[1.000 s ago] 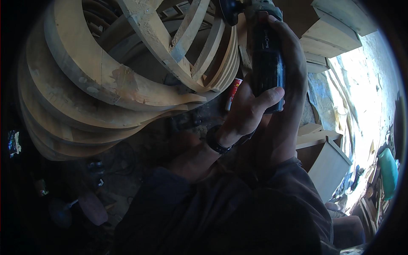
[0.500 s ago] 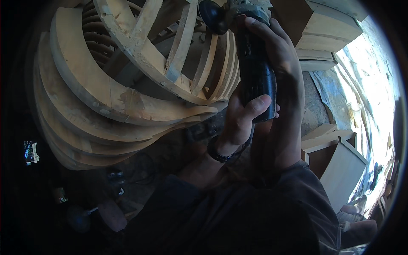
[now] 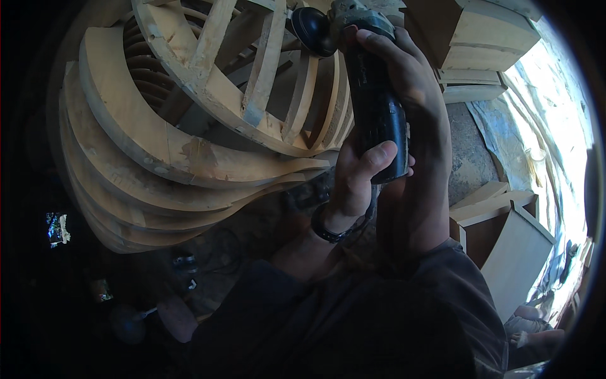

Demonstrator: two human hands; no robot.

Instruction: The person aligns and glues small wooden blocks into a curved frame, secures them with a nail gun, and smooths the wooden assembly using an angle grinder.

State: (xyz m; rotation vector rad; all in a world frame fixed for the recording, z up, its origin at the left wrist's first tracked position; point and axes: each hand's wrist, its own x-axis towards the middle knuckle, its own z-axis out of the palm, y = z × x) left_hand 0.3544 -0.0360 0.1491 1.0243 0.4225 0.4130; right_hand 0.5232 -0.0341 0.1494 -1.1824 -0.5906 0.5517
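Both of my hands are on a black angle grinder (image 3: 375,107) with a metal gear head, held at the top centre. A round black disc or guard (image 3: 314,31) sits at the left of its head. My right hand (image 3: 413,76) wraps around the upper body from the right, its thumb near the head. Lower down, my left hand (image 3: 356,174) grips the rear end, with a dark band (image 3: 328,234) on its wrist. Left of the grinder stands a curved wooden framework (image 3: 214,158) of ribs and struts. Whether the disc touches the wood cannot be made out.
Wooden box-like pieces stand at the upper right (image 3: 486,35) and at the right (image 3: 517,252). A brightly lit sheet (image 3: 530,139) covers the ground beyond them. Dim objects (image 3: 184,262) lie on the dark floor at lower left.
The wooden framework and the boxes have shifted slightly right in view. The grinder and my hands have moved a little left, with the same grip.
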